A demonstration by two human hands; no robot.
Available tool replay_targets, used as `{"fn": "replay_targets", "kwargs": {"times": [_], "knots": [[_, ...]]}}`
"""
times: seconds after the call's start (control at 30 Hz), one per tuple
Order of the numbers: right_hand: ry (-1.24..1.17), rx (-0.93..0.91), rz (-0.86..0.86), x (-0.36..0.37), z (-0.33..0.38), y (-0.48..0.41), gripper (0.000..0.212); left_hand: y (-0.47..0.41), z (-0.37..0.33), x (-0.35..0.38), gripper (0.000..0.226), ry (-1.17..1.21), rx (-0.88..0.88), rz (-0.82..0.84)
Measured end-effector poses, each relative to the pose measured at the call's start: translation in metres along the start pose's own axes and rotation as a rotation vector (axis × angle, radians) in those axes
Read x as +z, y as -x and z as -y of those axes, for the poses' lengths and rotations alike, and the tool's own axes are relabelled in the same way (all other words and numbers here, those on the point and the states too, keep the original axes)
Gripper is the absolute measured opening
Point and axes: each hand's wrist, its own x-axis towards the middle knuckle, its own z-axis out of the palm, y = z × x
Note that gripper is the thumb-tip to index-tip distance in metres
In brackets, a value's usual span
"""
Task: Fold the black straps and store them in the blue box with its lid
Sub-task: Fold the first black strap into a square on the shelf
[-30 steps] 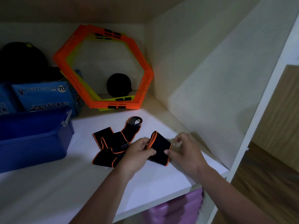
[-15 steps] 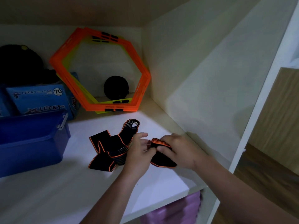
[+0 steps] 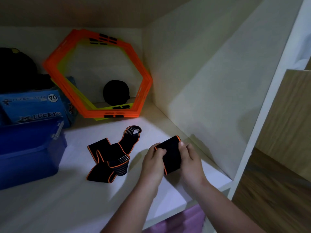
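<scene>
1. The left hand [image 3: 154, 163] and right hand [image 3: 190, 163] are gripping the folded strap [image 3: 170, 155], fingers closed on its sides.
2. The unfolded strap [image 3: 111, 158] is lying on the shelf [image 3: 67, 199] near the blue box [image 3: 30, 153].

Dim shelf interior, light from the front-right, wide-angle bend at the edges.

Brightest patch is the shelf board [image 3: 80, 142] just left of the left hand [image 3: 152, 163]; the back wall beyond both hands fades to murk. Soft shadows fall left of the forearms and behind the right hand [image 3: 191, 163]. Black items far left lose all detail. Mild softness, no glare.
</scene>
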Motion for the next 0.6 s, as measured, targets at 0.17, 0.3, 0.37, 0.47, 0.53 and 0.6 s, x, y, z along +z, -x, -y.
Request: {"fn": "replay_targets", "kwargs": {"times": [0.17, 0.3, 0.37, 0.47, 0.53, 0.6], "knots": [[0.090, -0.071, -0.037, -0.029, 0.012, -0.011, 0.019, -0.013, -0.001, -0.001, 0.020, -0.049, 0.020, 0.145], [0.307, -0.171, -0.060, -0.053, 0.017, -0.012, 0.022, -0.030, 0.008, 0.017, 0.025, -0.087, -0.003, 0.168], [0.461, -0.229, -0.083, -0.066, 0.015, -0.009, 0.036, -0.039, 0.013, 0.031, 0.026, -0.112, -0.015, 0.193], [0.712, -0.320, -0.122, -0.079, 0.017, 0.002, 0.051, -0.049, 0.020, 0.051, 0.021, -0.220, 0.001, 0.187], [0.810, -0.329, -0.109, -0.083, 0.019, 0.010, 0.055, -0.057, 0.026, 0.060, 0.033, -0.431, 0.108, 0.164], [0.890, -0.354, -0.084, -0.086, 0.017, 0.016, 0.059, -0.053, 0.026, 0.065, 0.036, -0.637, 0.220, 0.173]]}}
